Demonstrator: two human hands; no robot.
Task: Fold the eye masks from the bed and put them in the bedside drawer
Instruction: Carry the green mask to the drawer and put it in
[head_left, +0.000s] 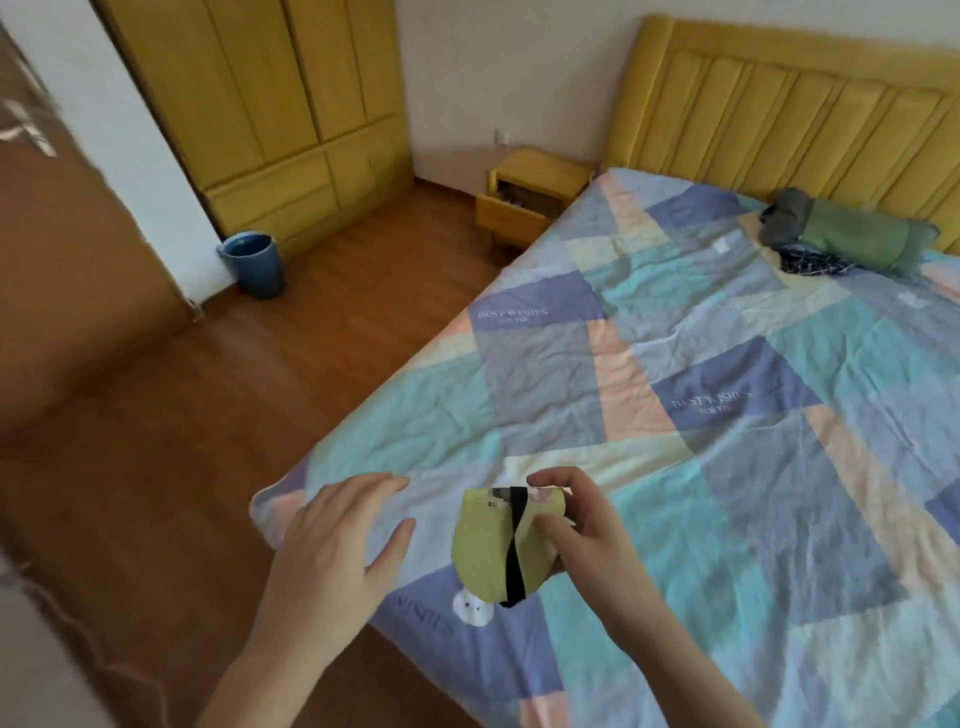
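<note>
Fold looks done on yellow-green eye mask (493, 540), pinched btwn thumb and fingers of right hand (587, 525) just above near bed (727, 415) corner; left hand (337, 540) empty, fingers spread, beside it. Mask long axis approx vertical, black strap (517, 545) top to bottom, narrow end down. Left: carry to bedside drawer (511, 213) by headboard, seems open; more masks on bed — can't tell.

Folded yellow-green eye mask (493, 540) with black strap pinched in right hand (587, 530), left hand (337, 540) spread empty beside it, patchwork bedspread (727, 415) beneath, bedside drawer (511, 210) pulled out.
</note>
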